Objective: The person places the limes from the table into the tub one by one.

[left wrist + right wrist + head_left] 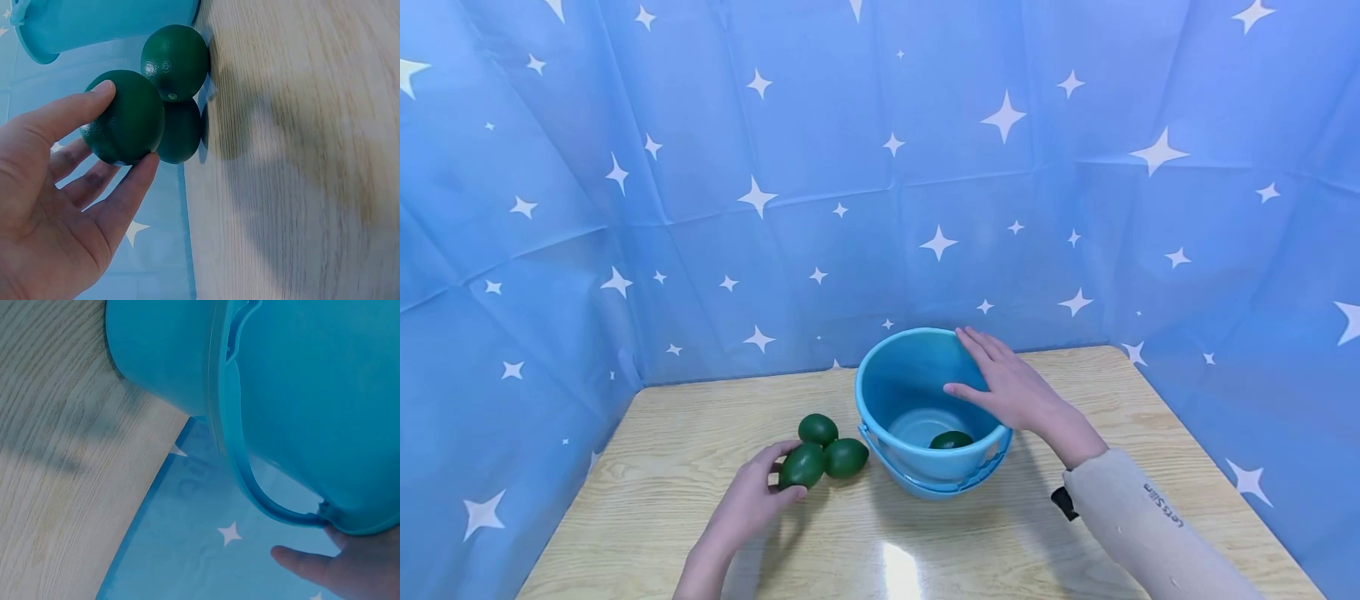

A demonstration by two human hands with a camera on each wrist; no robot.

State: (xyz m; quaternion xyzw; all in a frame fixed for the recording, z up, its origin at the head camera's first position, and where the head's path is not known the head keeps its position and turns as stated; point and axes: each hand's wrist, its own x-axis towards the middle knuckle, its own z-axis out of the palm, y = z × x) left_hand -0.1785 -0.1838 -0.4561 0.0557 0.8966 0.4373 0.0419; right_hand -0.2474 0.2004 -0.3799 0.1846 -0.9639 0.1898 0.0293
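My left hand point(756, 498) pinches a dark green lime point(125, 119) between thumb and fingers. In the left wrist view it appears raised off the table. Close by are two more limes, one at the back point(817, 429) and one on the right point(846, 458). A light blue bucket point(917, 454) stands right of them, with another lime point(951, 439) inside at the bottom. On the bucket's right rim rests my right hand point(1011, 387), its fingers straight and its thumb reaching over the opening. The right wrist view shows only part of that hand, beside the rim.
The bucket's handle point(269, 503) hangs down against its near side. All this is on a light wooden table point(700, 425). A blue cloth with white stars point(820, 167) hangs behind and beside the table. A small black piece point(1064, 503) shows by the right sleeve.
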